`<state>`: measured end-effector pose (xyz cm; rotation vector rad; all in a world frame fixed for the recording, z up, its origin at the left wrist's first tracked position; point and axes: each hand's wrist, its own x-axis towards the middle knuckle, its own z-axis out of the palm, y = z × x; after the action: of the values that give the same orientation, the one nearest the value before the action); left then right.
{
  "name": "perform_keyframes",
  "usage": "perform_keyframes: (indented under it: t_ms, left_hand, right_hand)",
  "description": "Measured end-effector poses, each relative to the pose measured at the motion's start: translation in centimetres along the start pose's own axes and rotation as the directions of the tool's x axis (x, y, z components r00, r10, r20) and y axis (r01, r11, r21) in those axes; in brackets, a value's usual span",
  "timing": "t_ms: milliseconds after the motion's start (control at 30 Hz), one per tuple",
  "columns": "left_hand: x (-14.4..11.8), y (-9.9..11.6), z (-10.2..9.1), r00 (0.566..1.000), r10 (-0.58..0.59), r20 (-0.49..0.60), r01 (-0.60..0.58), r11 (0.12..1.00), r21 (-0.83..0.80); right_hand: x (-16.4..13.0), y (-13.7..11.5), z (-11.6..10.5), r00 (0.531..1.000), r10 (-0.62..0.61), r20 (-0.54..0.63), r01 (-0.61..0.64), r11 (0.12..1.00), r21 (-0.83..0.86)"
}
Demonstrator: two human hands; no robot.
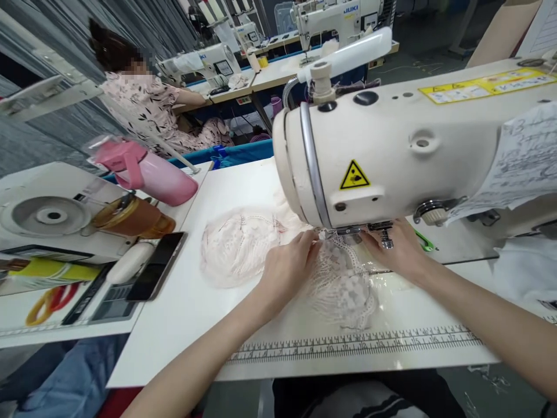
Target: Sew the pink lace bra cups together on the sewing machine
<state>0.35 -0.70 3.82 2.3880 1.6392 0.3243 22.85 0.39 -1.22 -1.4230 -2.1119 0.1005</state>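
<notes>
- A pink jug (152, 171) lies tilted at the far left of the white table (183, 313), lid shut; its contents cannot be seen.
- Just in front of it a brown bottle (133, 216) lies on its side, cap on; what it holds is hidden too.
- Beside the bottle, a dark phone (157, 266) rests flat by the table edge.
- The pale lace fabric (243, 244) is spread on the table under the head of the cream sewing machine (391, 145), one rounded piece to the left, another (343, 284) nearer the printed ruler strip (357, 345).
- The left hand (287, 270) rests on the lace, fingers loosely curled, tips pinching the cloth just beside the presser foot (350, 232).
- The right hand (398, 249) lies flat on the lace on the other side of the foot, fingers seemingly close together, though the machine head partly covers them.
- Behind the right hand, something green (424, 241) sits on the table.
</notes>
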Motion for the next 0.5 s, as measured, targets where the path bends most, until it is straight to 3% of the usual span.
perform_keyframes:
  t_ms: [67, 200, 333, 500]
  left_hand:
    - [-0.1, 0.3, 1.1, 0.986, 0.144, -0.086, -0.125, 0.972, 0.201]
    - [-1.2, 1.8, 3.0, 0.899, 0.433, -0.071, -0.401, 0.876, 0.268]
    - [-1.7, 1.8, 4.2, 0.866, 0.498, -0.043, -0.470, 0.840, 0.272]
    - [-1.6, 0.6, 4.2, 0.868, 0.496, 0.001, -0.487, 0.852, 0.193]
  right_hand:
    - [-0.1, 0.3, 0.2, 1.000, -0.008, -0.009, 0.007, 1.000, -0.017]
    - [-0.4, 0.3, 0.2, 0.995, -0.097, 0.017, 0.098, 0.992, -0.085]
    - [-0.8, -0.1, 0.1, 0.977, -0.187, 0.105, 0.198, 0.976, -0.097]
    - [-2.0, 0.0, 1.2, 0.994, -0.069, 0.083, 0.078, 0.991, -0.111]
